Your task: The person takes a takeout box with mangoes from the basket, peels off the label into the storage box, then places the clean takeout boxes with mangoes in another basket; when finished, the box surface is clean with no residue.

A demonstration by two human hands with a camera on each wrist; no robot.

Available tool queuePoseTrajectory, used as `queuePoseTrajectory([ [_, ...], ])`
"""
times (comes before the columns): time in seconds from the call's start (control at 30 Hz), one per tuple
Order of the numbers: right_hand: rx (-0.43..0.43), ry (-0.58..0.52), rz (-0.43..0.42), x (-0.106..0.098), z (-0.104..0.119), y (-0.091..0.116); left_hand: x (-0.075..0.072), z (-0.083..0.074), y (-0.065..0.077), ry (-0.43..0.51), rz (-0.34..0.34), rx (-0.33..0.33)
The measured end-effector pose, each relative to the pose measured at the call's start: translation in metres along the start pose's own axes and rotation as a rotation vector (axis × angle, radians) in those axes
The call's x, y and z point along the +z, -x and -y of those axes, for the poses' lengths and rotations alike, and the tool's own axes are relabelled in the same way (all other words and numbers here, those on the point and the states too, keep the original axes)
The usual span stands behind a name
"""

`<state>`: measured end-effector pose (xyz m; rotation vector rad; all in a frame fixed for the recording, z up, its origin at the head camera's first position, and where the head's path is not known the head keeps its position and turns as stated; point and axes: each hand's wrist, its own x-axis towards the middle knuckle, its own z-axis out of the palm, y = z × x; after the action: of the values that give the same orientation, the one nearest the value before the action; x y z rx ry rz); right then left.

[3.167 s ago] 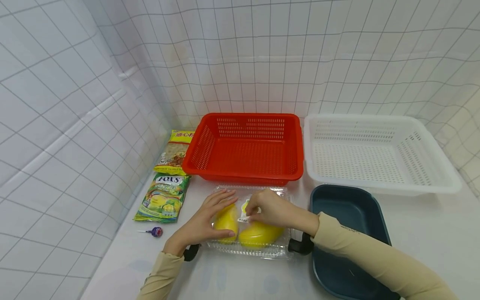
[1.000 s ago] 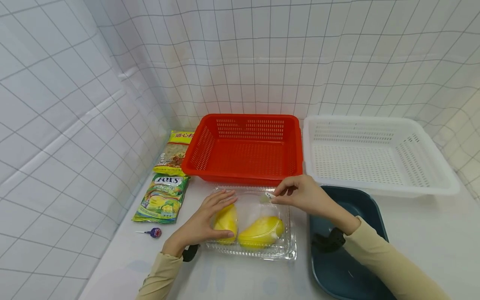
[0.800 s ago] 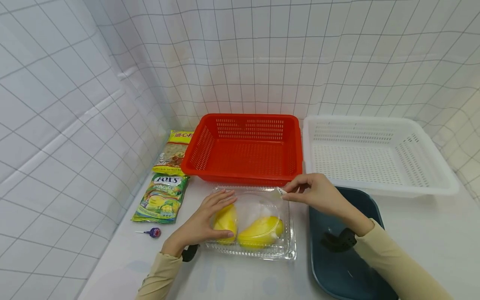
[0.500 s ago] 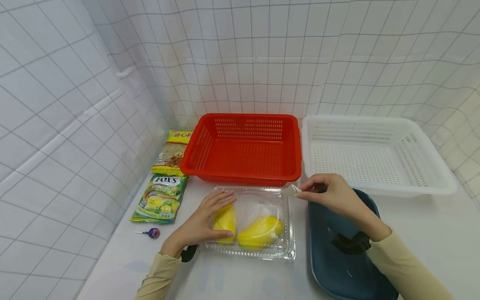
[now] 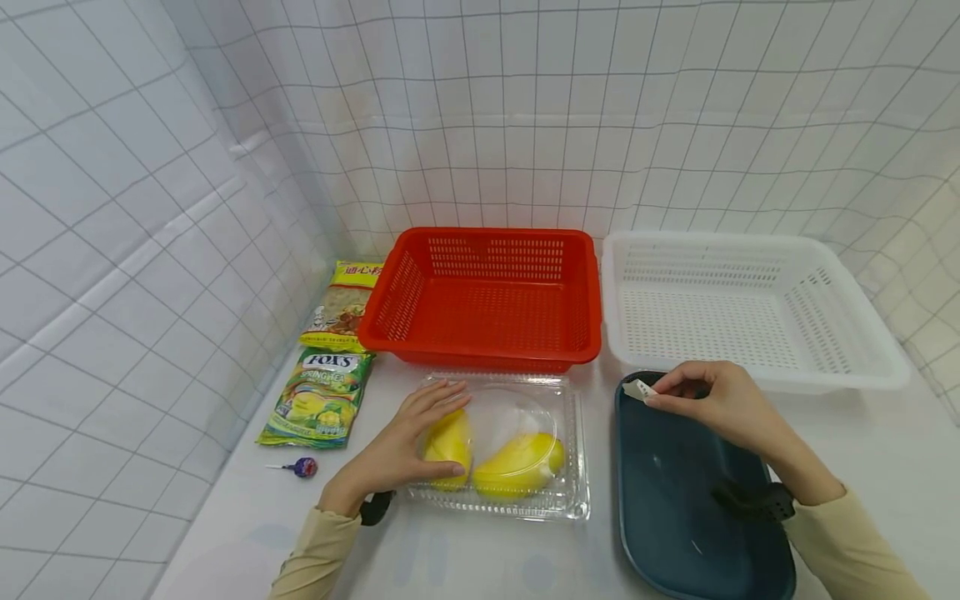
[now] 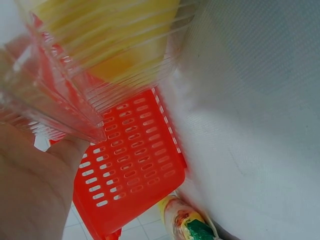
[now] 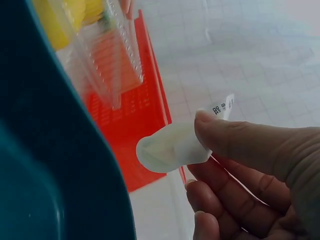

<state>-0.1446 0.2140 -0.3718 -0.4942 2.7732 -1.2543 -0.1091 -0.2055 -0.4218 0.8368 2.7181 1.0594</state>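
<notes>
My right hand (image 5: pixel 723 408) pinches a peeled white sticker (image 5: pixel 639 390) between thumb and index finger, above the far end of the dark blue basin (image 5: pixel 675 492). In the right wrist view the sticker (image 7: pixel 170 147) hangs slightly curled, with small black print at one end. My left hand (image 5: pixel 401 442) rests with fingers spread across the left side of a clear plastic clamshell box (image 5: pixel 573 467). Inside the closed box lie two yellow mangoes; the right mango (image 5: pixel 521 467) shows fully, while the left mango (image 5: pixel 450 442) is partly covered by the hand.
Behind the box stands a red basket (image 5: pixel 487 312), with a white basket (image 5: pixel 712 312) to its right. Along the left side lie a yellow food bag (image 5: pixel 341 308), a green Fox's candy bag (image 5: pixel 318 396) and a lollipop (image 5: pixel 303 467). A gridded curtain surrounds the table.
The right hand has pulled the sticker off the box lid and carried it rightward over the basin. The left hand has stayed on the box.
</notes>
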Motion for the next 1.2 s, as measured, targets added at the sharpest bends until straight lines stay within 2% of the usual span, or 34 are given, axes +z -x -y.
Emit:
queuePoseTrajectory([
  [0.2, 0.009, 0.022, 0.05, -0.005, -0.014, 0.005, -0.001, -0.001, 0.001, 0.005, -0.005, 0.0],
  [0.37, -0.035, 0.037, 0.087, -0.004, -0.03, 0.007, -0.002, 0.0, 0.001, 0.001, -0.006, 0.002],
  [0.6, -0.177, 0.175, 0.065, 0.001, -0.048, 0.008, -0.001, 0.001, 0.0, -0.005, -0.006, 0.012],
  [0.8, -0.311, 0.263, 0.034, 0.007, -0.051, 0.01, -0.001, 0.001, -0.001, -0.007, -0.011, 0.022],
  [0.97, -0.325, 0.27, 0.107, 0.01, -0.052, 0.013, 0.0, 0.0, -0.001, -0.011, -0.014, 0.031],
  [1.2, -0.34, 0.202, 0.239, 0.013, -0.059, 0.018, 0.001, -0.001, 0.0, -0.01, -0.011, 0.024],
])
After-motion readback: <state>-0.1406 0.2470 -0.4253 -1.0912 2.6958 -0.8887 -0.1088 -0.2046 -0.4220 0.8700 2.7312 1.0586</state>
